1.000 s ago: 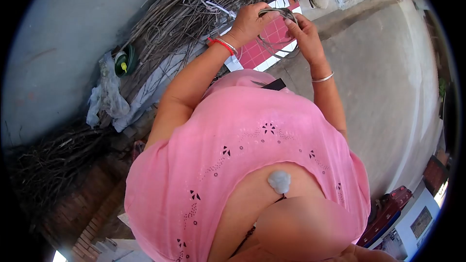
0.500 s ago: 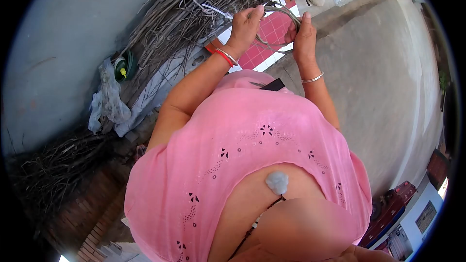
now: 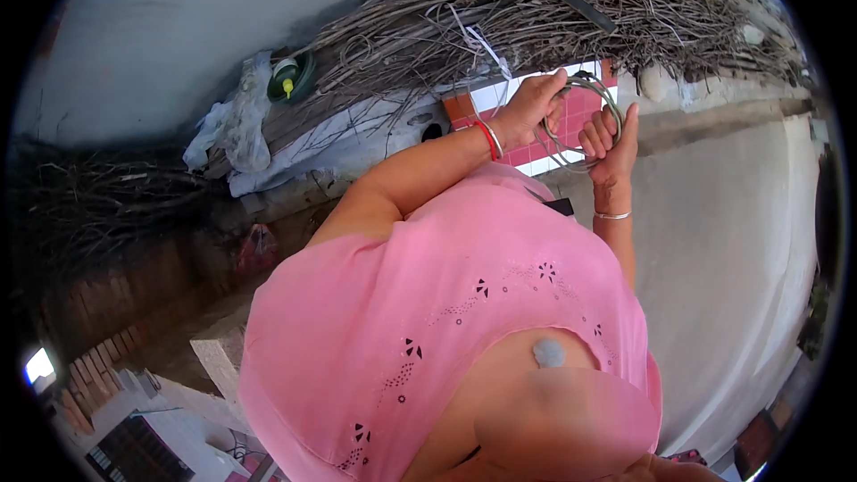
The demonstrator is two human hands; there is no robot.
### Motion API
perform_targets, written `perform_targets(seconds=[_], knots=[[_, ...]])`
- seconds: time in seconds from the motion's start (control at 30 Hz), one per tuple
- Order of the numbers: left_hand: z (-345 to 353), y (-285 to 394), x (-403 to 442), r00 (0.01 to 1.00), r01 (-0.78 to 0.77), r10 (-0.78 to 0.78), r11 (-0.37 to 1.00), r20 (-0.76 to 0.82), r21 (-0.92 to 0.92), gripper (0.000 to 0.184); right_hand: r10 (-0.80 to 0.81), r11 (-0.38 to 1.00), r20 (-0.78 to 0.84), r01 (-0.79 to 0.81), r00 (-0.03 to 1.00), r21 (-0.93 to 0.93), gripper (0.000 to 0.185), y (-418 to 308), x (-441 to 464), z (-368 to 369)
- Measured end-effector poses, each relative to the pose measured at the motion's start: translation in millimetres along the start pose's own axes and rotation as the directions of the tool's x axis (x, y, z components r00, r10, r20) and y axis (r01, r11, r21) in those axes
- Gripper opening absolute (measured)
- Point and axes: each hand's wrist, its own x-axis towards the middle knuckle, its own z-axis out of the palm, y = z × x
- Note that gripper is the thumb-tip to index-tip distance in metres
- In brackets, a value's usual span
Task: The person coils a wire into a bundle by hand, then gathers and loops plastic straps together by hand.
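A loose coil of thin grey-green cable (image 3: pixel 618 104) hangs between my two hands, in front of my pink top. My left hand (image 3: pixel 530 109), with a red band and a silver bangle at the wrist, is closed on the coil's left side. On the opposite side my right hand (image 3: pixel 614 145) wraps its fingers around the loops, thumb pointing up. Several turns lie in a rough ring, and their lower parts spread apart. A small dark piece shows at the top of the coil. The exact spot where each hand pinches the cable is partly hidden.
Below the coil lies a red-and-white tiled surface (image 3: pixel 585 107). Beyond it, a long heap of dry sticks (image 3: pixel 428 27) runs along the wall, with a dark flat strip (image 3: pixel 578 5) on top. A green bottle (image 3: pixel 285 80) and plastic bag (image 3: pixel 245 120) sit left. Concrete floor (image 3: pixel 723 214) extends right.
My view has turned, so both hands and the coil appear lower and further right. My right fingers are now curled more visibly around the cable. Both hands keep hold of the coil.
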Motion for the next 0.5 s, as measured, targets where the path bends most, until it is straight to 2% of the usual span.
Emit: perform_targets(seconds=[0.07,0.17,0.27,0.3,0.33,0.4,0.43,0.5], knots=[[-4,-1,-1,1.0,0.0,0.0,1.0,-0.004,0.011,0.044,0.016,1.0,0.001,-0.016,1.0,0.015,0.052,3,4,-6],[-10,0,-3,0.998,-0.055,0.062,0.981,-0.032,0.187,0.04,0.01,1.0,-0.034,-0.01,0.999,0.001,0.052,6,9,-11],[-35,-6,3,0.963,-0.261,0.253,0.784,0.094,0.563,0.035,-0.005,0.998,-0.091,-0.001,0.996,-0.062,0.051,11,16,-11],[-43,-5,1,0.972,-0.225,0.218,0.765,0.087,0.603,0.03,0.061,0.998,0.15,-0.06,0.987,-0.008,0.052,12,24,-27],[-55,-6,1,0.983,-0.174,0.174,0.804,0.054,0.569,0.029,0.03,0.984,0.026,-0.025,0.999,-0.176,0.051,20,33,-39],[-87,-7,-1,0.997,-0.064,0.078,0.869,-0.007,0.491,0.029,-0.093,0.866,-0.193,-0.016,0.977,-0.5,0.053,33,49,-33],[-107,-3,-6,0.997,0.001,0.037,0.87,-0.067,0.493,0.027,-0.103,0.752,-0.047,0.047,0.994,-0.658,0.052,36,51,-32],[-149,-2,-14,0.96,0.107,-0.017,0.944,-0.278,0.312,0.026,-0.077,0.671,-0.045,0.018,0.996,-0.741,0.048,49,61,-37]])
